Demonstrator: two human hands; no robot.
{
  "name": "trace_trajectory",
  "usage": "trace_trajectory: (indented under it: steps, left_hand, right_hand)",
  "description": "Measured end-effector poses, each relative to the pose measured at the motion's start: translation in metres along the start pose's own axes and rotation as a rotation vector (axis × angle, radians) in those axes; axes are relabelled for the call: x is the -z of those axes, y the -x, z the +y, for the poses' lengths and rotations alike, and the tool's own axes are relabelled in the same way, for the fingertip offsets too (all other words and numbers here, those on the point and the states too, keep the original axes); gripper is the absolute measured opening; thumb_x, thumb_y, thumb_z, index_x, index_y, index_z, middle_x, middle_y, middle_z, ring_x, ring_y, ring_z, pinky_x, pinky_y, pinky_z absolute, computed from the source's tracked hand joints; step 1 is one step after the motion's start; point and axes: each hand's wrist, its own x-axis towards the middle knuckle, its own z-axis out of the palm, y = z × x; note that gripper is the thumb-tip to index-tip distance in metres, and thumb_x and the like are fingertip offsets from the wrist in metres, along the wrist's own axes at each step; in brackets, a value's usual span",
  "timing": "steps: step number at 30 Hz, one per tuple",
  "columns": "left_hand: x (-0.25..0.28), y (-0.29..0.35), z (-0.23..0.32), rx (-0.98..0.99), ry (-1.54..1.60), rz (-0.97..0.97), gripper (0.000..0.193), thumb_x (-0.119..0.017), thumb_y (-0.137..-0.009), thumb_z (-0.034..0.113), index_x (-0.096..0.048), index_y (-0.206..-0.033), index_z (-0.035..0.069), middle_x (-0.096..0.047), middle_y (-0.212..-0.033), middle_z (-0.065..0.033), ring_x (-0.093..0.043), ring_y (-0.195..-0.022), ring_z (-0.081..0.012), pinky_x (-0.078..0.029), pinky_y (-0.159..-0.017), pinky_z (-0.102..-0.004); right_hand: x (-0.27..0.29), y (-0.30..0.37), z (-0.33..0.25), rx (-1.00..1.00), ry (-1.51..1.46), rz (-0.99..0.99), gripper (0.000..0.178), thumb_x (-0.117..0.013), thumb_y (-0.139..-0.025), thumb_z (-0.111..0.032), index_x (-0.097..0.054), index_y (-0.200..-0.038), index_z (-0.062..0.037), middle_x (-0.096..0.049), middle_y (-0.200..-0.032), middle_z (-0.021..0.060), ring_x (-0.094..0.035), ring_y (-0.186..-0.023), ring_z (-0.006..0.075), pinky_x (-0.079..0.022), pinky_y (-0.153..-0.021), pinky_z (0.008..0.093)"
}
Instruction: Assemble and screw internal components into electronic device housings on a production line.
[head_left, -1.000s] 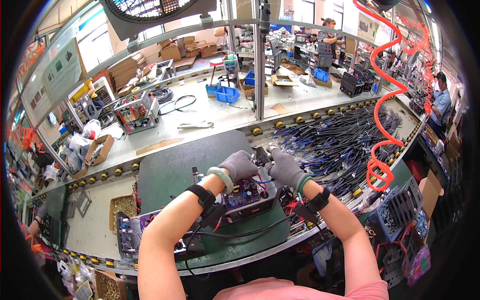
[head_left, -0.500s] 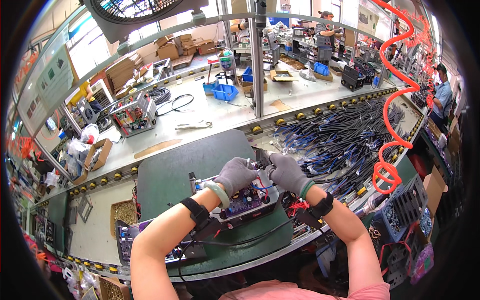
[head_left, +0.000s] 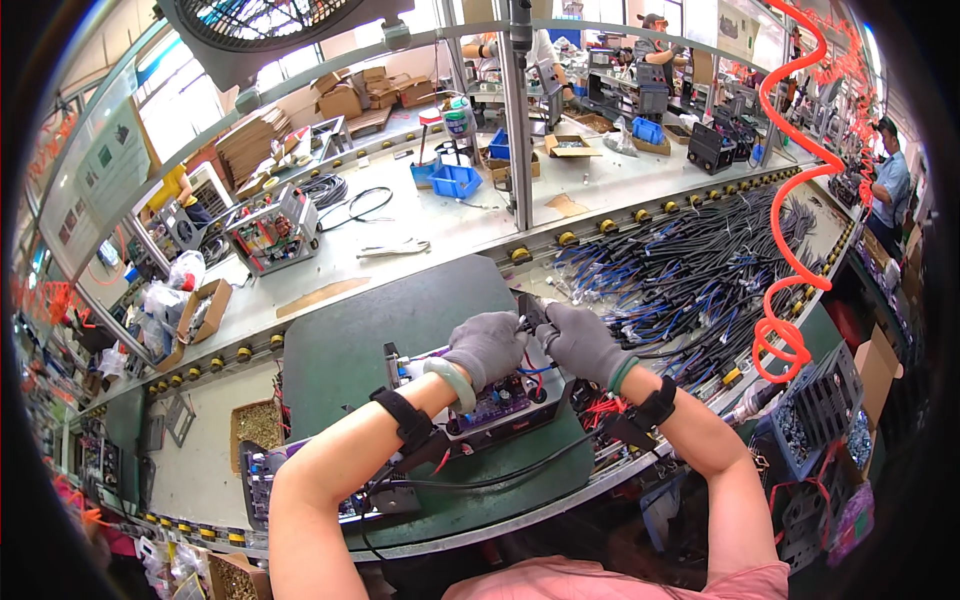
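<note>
Because the black part [head_left: 529, 306] stands beyond the circuit board [head_left: 497, 402], left hand [head_left: 488, 348] and right hand [head_left: 583, 346] meet there, fingers curled, grip unclear.

Tall bright glass windows [head_left: 185, 100]: we are seeing glare.
Fisheye rim: we are watching edges bending, blurring, blackening.

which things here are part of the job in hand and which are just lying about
Seemingly in the job: left hand, right hand, black part at their fingertips, open unit with purple board

Seemingly lying about: blue bin, cardboard boxes
</note>
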Motion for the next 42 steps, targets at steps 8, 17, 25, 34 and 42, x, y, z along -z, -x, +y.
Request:
trace_trajectory:
  steps: [8, 17, 25, 34, 42]
  left_hand:
    - [0.028, 0.011, 0.008, -0.114, 0.292, -0.101, 0.042, -0.051, -0.098, 0.040, -0.067, -0.103, 0.002, -0.068, -0.082, -0.0151, -0.068, -0.080, -0.0281, -0.053, -0.077, -0.0392]
    - [-0.009, 0.019, -0.013, -0.010, 0.124, 0.285, 0.019, -0.064, -0.083, 0.025, -0.074, -0.089, 0.010, -0.071, -0.081, -0.0145, -0.071, -0.079, -0.0313, -0.055, -0.076, -0.0400]
    - [-0.005, 0.010, -0.012, -0.121, 0.034, 0.222, 0.018, -0.063, -0.085, 0.024, -0.074, -0.092, 0.011, -0.070, -0.081, -0.0150, -0.070, -0.079, -0.0336, -0.055, -0.075, -0.0412]
    - [-0.008, 0.010, -0.015, -0.082, 0.133, 0.189, 0.017, -0.063, -0.085, 0.022, -0.073, -0.092, 0.010, -0.070, -0.084, -0.0155, -0.069, -0.081, -0.0344, -0.054, -0.074, -0.0421]
    - [-0.010, 0.004, 0.009, -0.223, -0.271, 0.174, 0.012, -0.062, -0.079, 0.014, -0.068, -0.084, 0.005, -0.070, -0.082, -0.0184, -0.070, -0.080, -0.0352, -0.056, -0.071, -0.0445]
  right_hand:
    - [0.036, -0.004, -0.032, 0.536, 0.106, 0.327, 0.015, -0.073, -0.079, -0.017, -0.071, -0.091, -0.0079, -0.067, -0.083, 0.0097, -0.066, -0.077, 0.0302, -0.051, -0.066, 0.0396]
    - [-0.003, 0.006, -0.002, 0.163, -0.028, 0.203, 0.025, -0.066, -0.083, -0.017, -0.064, -0.105, -0.0046, -0.067, -0.093, 0.0192, -0.065, -0.086, 0.0392, -0.053, -0.080, 0.0444]
    - [0.005, -0.002, -0.004, -0.078, -0.015, -0.085, 0.027, -0.060, -0.082, -0.017, -0.060, -0.103, 0.0004, -0.065, -0.091, 0.0283, -0.064, -0.090, 0.0447, -0.050, -0.081, 0.0500]
    - [0.007, 0.001, -0.010, -0.068, -0.040, -0.074, 0.022, -0.058, -0.084, -0.015, -0.060, -0.100, 0.0003, -0.065, -0.088, 0.0275, -0.064, -0.087, 0.0444, -0.051, -0.079, 0.0503]
    - [-0.001, 0.002, -0.006, -0.076, 0.018, -0.068, 0.020, -0.056, -0.084, -0.015, -0.060, -0.100, -0.0015, -0.065, -0.086, 0.0260, -0.064, -0.086, 0.0451, -0.051, -0.078, 0.0517]
